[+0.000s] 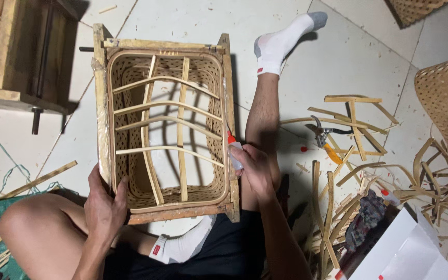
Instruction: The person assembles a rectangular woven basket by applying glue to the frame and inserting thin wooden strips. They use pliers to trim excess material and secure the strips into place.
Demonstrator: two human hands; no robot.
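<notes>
While the left hand (105,205) grips the basket (166,129) frame at 7 o'clock, the right hand (254,168) clasps a glue bottle (234,150) at 3 o'clock.

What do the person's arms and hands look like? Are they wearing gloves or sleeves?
No gloves and no sleeves. The left hand and right hand are bare, and both forearms are bare too. No watch, ring or bracelet shows. Lower down, the person wears black shorts and white socks with a small red mark.
</notes>
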